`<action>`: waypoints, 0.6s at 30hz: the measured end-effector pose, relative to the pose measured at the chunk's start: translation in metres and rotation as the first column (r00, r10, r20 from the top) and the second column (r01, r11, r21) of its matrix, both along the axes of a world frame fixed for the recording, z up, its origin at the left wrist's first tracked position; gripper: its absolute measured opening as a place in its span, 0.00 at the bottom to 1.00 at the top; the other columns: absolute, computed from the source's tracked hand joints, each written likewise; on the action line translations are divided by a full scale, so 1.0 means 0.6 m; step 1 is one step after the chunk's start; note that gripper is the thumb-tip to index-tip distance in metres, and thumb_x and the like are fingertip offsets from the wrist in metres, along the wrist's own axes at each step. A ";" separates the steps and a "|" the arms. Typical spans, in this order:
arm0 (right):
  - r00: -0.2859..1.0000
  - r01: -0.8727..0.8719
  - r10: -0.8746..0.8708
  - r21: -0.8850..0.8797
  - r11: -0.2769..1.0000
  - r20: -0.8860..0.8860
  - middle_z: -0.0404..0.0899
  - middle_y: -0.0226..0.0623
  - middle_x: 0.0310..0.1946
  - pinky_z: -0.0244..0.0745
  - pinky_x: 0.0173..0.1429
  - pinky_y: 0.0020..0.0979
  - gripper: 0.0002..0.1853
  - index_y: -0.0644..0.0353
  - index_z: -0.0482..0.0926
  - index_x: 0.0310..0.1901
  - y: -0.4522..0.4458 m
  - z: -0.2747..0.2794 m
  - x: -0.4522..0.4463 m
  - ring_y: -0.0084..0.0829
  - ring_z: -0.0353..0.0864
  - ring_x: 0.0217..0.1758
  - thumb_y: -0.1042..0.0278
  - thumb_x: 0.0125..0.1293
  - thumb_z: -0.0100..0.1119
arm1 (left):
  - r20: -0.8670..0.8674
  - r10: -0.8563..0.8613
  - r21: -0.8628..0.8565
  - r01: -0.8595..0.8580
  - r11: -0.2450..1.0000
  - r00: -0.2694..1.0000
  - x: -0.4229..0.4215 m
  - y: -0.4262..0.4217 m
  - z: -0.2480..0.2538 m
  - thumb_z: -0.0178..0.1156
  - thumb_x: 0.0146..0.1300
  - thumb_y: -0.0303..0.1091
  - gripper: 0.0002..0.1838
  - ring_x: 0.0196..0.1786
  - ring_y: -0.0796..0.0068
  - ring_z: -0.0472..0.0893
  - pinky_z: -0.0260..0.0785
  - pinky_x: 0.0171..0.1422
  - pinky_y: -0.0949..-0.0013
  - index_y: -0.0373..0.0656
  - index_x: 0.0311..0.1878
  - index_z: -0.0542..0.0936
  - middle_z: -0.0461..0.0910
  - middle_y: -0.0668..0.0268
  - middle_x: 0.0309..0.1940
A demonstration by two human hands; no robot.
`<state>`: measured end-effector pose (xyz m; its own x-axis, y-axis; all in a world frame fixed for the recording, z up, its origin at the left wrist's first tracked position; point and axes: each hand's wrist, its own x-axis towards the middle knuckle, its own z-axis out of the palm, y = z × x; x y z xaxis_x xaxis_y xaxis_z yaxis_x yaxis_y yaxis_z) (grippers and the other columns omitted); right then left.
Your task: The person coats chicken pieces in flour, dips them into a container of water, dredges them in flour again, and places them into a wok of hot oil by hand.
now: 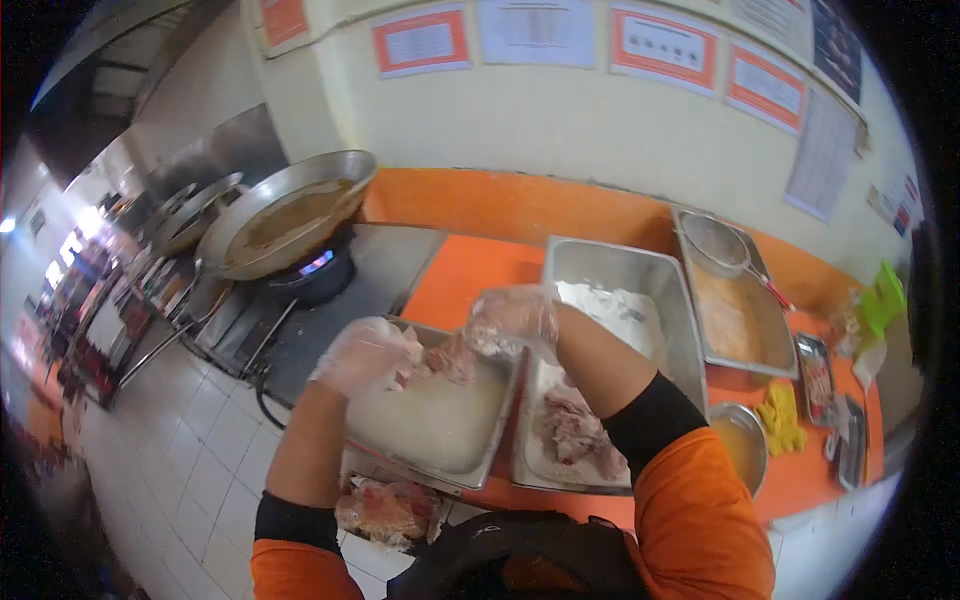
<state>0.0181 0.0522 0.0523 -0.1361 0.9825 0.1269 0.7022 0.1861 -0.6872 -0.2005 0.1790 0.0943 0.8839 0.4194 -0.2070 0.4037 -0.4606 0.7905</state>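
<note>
My left hand (pixel 358 357), in a clear plastic glove, is closed on a raw chicken piece (pixel 408 362) above a steel pan of cloudy pale liquid (pixel 430 425). My right hand (pixel 515 318), gloved and dusted with white, is closed at the pan's right side, by another pinkish raw chicken piece (pixel 455 362); its fingertips are partly hidden. Under my right forearm stands a deep steel tray of white flour (pixel 625 305). More raw chicken (pixel 575 430) lies at the near end of that tray.
A large wok of oil (pixel 290 220) sits over a lit burner (pixel 316 263) at left. At right are a pan of orange-tinted powder (pixel 730 315) with a sieve (pixel 717 243), a bowl of yellow liquid (pixel 738 445) and a yellow cloth (pixel 780 418). Bagged meat (pixel 388 510) lies below the counter.
</note>
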 end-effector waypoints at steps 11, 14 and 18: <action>0.726 0.545 -0.355 -0.178 0.819 0.589 0.78 0.40 0.36 0.72 0.41 0.33 0.21 0.60 0.78 0.35 -0.256 0.117 0.032 0.35 0.77 0.38 0.50 0.47 0.55 | 0.151 -0.475 0.184 0.448 0.875 0.867 0.165 -0.169 -0.036 0.58 0.46 0.38 0.16 0.32 0.68 0.76 0.69 0.39 0.68 0.31 0.28 0.74 0.74 0.55 0.25; 0.613 0.687 -0.246 -0.354 0.634 0.751 0.78 0.41 0.35 0.71 0.45 0.33 0.25 0.59 0.79 0.32 -0.291 0.067 0.065 0.39 0.77 0.39 0.43 0.46 0.54 | -0.160 -0.406 0.480 0.430 0.765 0.900 0.207 -0.251 -0.013 0.60 0.41 0.48 0.29 0.40 0.61 0.76 0.67 0.46 0.66 0.30 0.39 0.72 0.75 0.48 0.33; 0.496 0.600 -0.298 -0.074 0.797 0.815 0.78 0.40 0.32 0.72 0.39 0.36 0.13 0.60 0.78 0.36 -0.336 0.020 0.128 0.39 0.78 0.38 0.62 0.54 0.49 | 0.111 -0.107 0.298 0.070 0.952 0.988 0.290 -0.261 -0.057 0.60 0.45 0.54 0.41 0.49 0.57 0.73 0.65 0.51 0.64 0.30 0.55 0.64 0.71 0.49 0.47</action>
